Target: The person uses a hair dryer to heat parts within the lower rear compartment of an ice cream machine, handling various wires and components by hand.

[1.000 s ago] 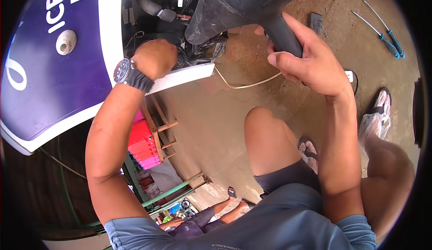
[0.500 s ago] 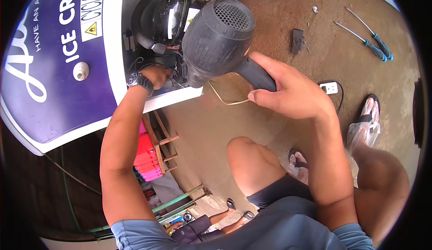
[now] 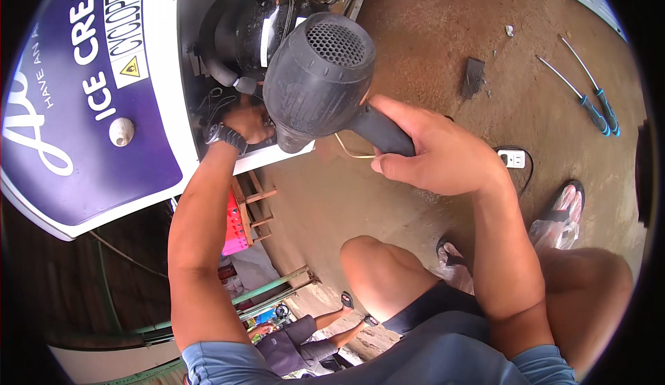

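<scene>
A black hair dryer (image 3: pixel 315 83) is gripped by its handle in my right hand (image 3: pixel 443 146), its nozzle pointing down and left at the open machine compartment of the ice cream freezer (image 3: pixel 156 132). My left hand (image 3: pixel 244 123), with a watch at the wrist, reaches inside that compartment among thin wires (image 3: pixel 215 101). Its fingers are curled and partly hidden by shadow and the dryer, so what they pinch cannot be made out. Just beyond the hand sits a round black compressor (image 3: pixel 253 31) with a grey hose fitting (image 3: pixel 244 84) nearby.
Two blue-handled screwdrivers (image 3: pixel 594 116) lie on the wet concrete floor at right. Near my foot is a white power outlet (image 3: pixel 512 158) with a cord. A dark flat block (image 3: pixel 474 78) rests farther off. Behind the freezer's edge stands a wooden rack (image 3: pixel 253 198); another person (image 3: pixel 294 343) is at the bottom.
The view has shifted a little. My left hand has moved slightly right within the compartment, closer to the dryer's nozzle. The dryer stays in my right hand, a bit lower and to the left.
</scene>
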A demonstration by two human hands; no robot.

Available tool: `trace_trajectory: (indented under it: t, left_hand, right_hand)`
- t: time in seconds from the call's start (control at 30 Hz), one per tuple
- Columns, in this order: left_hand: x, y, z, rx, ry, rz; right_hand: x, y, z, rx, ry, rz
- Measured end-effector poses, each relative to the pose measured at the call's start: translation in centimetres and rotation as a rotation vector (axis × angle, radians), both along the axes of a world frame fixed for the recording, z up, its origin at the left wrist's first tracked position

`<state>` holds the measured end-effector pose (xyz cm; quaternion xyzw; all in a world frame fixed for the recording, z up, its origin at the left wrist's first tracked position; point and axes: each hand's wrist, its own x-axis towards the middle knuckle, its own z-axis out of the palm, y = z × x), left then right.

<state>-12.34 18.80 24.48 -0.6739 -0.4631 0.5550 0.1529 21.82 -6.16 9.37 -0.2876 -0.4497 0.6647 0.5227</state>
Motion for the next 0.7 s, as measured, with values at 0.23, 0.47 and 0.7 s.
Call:
trace_trajectory:
  t: [0.23, 0.47, 0.7]
  left_hand:
    - [4.0, 0.2, 0.4, -0.174, -0.040, 0.095]
    - [-0.4, 0.2, 0.9, -0.156, -0.047, -0.140]
    - [0.8, -0.3, 1.9, -0.183, -0.087, -0.020]
  right_hand:
    - [-0.5, 3.0, -2.1, -0.040, 0.007, -0.002]
    - [-0.9, 4.9, -1.7, -0.007, 0.037, 0.066]
    - [0.2, 5.2, -2.3, -0.018, 0.010, 0.069]
